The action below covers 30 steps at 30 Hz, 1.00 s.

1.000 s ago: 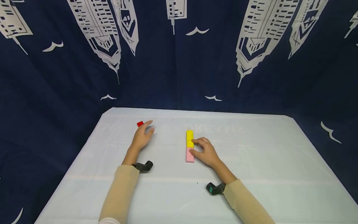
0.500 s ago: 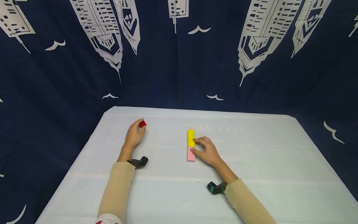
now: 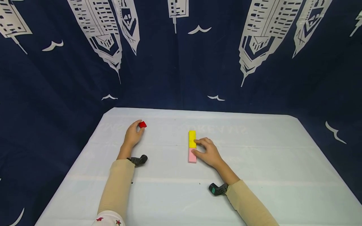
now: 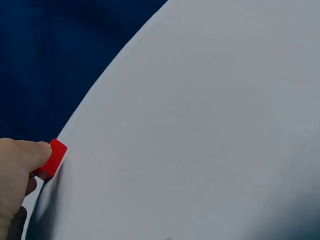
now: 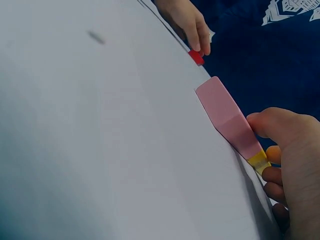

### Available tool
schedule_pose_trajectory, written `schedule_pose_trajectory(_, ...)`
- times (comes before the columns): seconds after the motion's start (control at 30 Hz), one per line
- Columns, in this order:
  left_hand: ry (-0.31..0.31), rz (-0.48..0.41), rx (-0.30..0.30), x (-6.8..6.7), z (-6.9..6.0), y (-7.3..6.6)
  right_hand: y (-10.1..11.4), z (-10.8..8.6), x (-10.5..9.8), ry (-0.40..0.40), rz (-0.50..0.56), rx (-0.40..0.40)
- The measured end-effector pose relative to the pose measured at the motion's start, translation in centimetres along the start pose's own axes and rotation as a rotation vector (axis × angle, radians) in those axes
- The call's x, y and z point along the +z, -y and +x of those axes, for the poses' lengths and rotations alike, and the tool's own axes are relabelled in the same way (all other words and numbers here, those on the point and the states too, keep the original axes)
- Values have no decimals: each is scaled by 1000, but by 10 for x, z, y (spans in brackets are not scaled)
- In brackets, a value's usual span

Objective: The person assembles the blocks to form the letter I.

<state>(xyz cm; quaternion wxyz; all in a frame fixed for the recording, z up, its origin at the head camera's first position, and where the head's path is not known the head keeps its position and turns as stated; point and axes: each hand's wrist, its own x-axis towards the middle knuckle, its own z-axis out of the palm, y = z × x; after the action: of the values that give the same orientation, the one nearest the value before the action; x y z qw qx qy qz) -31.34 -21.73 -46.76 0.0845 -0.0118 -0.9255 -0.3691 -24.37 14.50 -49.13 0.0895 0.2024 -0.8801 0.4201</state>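
In the head view, my left hand (image 3: pixel 133 135) pinches a small red block (image 3: pixel 142 124) between thumb and fingers at the far left of the table. The left wrist view shows the thumb against the same red block (image 4: pixel 53 159). A yellow block (image 3: pixel 192 138) and a pink block (image 3: pixel 192 156) lie end to end in a line, the yellow one farther away. My right hand (image 3: pixel 210 153) is at their right side, its thumb touching the pink block and a finger touching the yellow one. In the right wrist view the pink block (image 5: pixel 227 117) partly leads to the yellow block (image 5: pixel 258 162).
All the blocks lie on a white-covered table (image 3: pixel 169 194). Behind it hangs a dark blue cloth (image 3: pixel 158 78) printed with white buildings and birds. A black wrist device (image 3: pixel 218 189) sits on the right wrist, and another black device (image 3: pixel 139 160) on the left.
My left hand has drawn back to the left, from beside and partly over the red block to pinching it. The right hand and the yellow and pink blocks have stayed put.
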Motion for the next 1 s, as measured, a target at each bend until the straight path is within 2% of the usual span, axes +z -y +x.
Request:
schedule_pose_trajectory(0.43, -10, 64, 7, 1, 7, 5, 1, 0, 1, 2, -5, 4)
schedule_pose_trajectory(0.87, -6, 53, -21, 4, 8, 6, 1, -2, -1, 4, 3, 18)
schedule_pose_trajectory(1.0, -15, 33, -47, 4, 8, 5, 2, -2, -1, -2, 5, 5)
